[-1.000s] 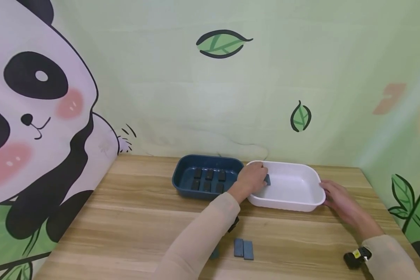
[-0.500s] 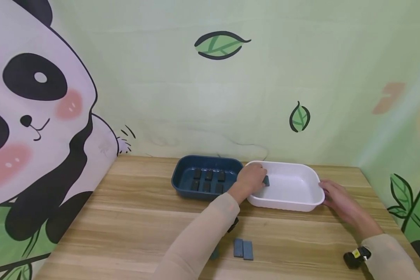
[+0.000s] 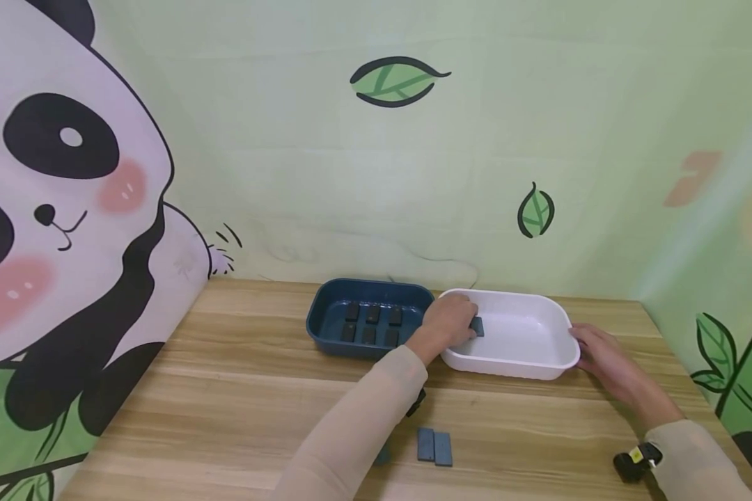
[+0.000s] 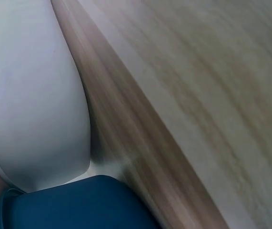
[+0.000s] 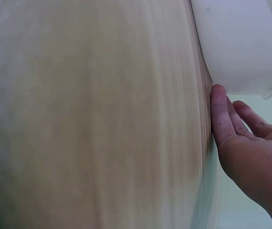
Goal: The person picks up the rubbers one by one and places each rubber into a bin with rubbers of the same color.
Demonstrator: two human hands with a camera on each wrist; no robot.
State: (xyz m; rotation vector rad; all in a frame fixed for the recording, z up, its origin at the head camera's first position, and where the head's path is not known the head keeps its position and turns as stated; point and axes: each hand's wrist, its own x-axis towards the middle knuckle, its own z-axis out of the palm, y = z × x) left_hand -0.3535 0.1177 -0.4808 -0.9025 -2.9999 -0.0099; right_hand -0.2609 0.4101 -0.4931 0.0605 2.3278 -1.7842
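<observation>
In the head view, my left hand (image 3: 450,320) reaches over the near-left part of the white tray (image 3: 533,371), fingers curled down inside it. A small blue-grey rectangular tile (image 3: 478,325) shows at the fingertips, partly covered by them, and the hand pinches it near the tray floor. At the tray's right end rests my right hand (image 3: 604,358). The right wrist view shows that hand's fingers (image 5: 220,107) nearly straight beside the tray's end wall, with the thumb at the rim. In the left wrist view, the tray's outer wall (image 4: 40,95) is seen, but the left fingers are hidden.
Left of the white tray stands a dark blue tray (image 3: 338,346) with several black tiles in two rows. Two blue-grey tiles (image 3: 434,447) lie side by side on the wooden table (image 3: 225,403). A greenish tile (image 3: 382,456) is partly hidden by the left sleeve. A printed wall backs the table.
Both hands stay nearly in place. The tile under the left fingertips shifts slightly within the white tray; the other tiles stay put.
</observation>
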